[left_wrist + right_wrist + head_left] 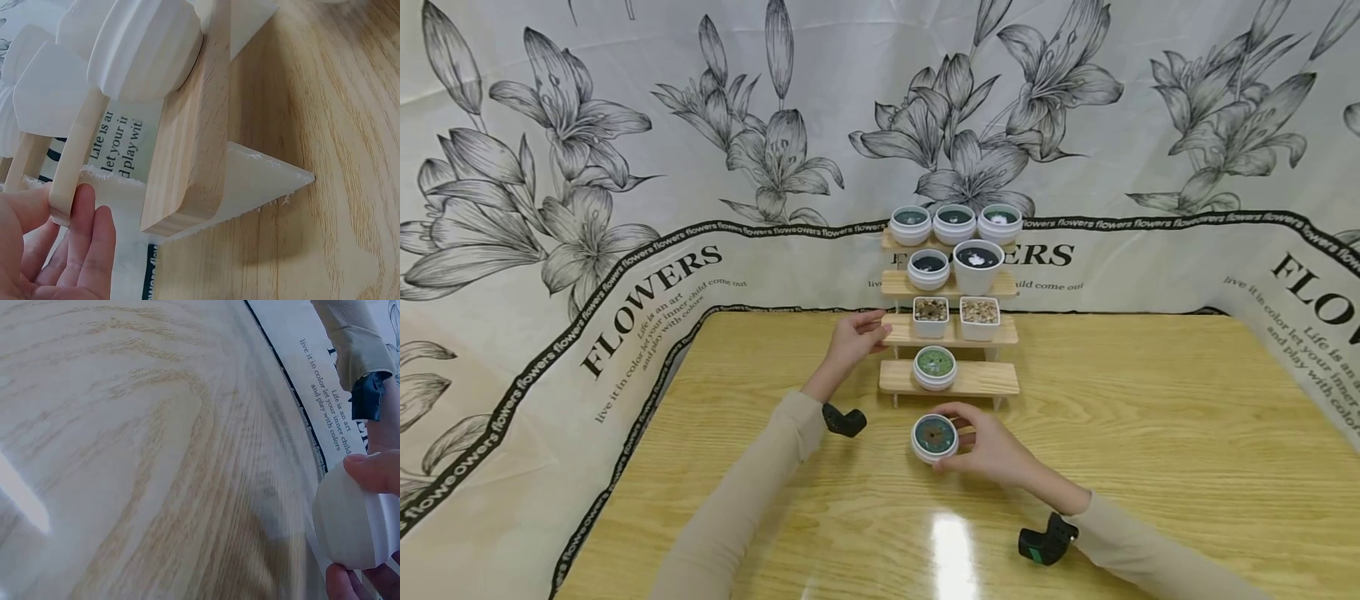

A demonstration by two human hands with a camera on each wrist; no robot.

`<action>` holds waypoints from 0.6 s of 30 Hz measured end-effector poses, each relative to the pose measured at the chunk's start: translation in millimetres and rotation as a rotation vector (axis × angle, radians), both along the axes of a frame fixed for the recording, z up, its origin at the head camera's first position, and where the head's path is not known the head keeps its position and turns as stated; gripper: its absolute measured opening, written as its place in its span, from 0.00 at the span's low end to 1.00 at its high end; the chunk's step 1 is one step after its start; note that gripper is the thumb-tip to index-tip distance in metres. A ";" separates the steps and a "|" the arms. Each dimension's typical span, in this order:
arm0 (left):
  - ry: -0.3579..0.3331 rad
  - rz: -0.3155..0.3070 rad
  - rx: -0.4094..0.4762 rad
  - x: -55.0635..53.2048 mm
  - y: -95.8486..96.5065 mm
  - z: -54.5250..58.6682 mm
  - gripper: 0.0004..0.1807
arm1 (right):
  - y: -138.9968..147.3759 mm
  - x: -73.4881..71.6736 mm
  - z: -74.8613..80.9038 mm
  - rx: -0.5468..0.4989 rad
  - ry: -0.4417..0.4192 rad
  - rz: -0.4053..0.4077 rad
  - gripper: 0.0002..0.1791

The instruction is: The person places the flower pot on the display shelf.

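My left hand [852,337] pinches the left end of a wooden plank [69,169], the second from the bottom of a stepped stand [951,377]. Thumb and fingers lie on either side of that plank in the left wrist view. With my right hand [988,446] I hold a small round white pot [935,437] by its right side, in front of the stand. Its top is teal with a brown patch. The right wrist view shows the thumb on the white pot wall [350,519]. On the lowest plank sits a ribbed white pot with a green top [935,367].
Two square pots, one with pebbles [980,315], stand on the gripped plank. Above them are a round pot [928,268] and a taller cup [977,267]; three round pots [955,223] fill the top plank. A flower-printed cloth [805,267] hangs behind the wooden table [1150,417].
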State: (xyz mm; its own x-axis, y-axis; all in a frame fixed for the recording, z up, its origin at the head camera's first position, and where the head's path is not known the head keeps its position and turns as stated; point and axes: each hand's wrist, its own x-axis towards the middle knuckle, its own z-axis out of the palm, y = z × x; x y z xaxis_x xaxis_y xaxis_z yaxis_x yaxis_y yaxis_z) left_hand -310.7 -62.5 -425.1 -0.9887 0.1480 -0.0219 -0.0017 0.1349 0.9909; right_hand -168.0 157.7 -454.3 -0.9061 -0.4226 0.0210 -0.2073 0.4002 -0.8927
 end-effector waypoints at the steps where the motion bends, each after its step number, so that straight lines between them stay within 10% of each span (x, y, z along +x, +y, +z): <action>1: 0.001 -0.002 0.002 0.0 -0.2 -0.3 0.22 | 3.9 0.1 0.4 -0.002 0.003 -0.004 0.38; 18: -0.001 0.008 0.027 -0.6 0.3 -2.6 0.22 | 57.9 -2.4 16.6 0.012 0.097 -0.161 0.40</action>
State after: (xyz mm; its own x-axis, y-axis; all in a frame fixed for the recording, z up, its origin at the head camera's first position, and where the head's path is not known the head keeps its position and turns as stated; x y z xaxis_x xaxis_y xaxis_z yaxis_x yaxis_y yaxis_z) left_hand -311.3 -62.2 -427.7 -0.9899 0.1404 -0.0189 -0.0037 0.1078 0.9942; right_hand -170.4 215.6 -437.7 -0.9560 -0.2732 0.1070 -0.2244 0.4459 -0.8665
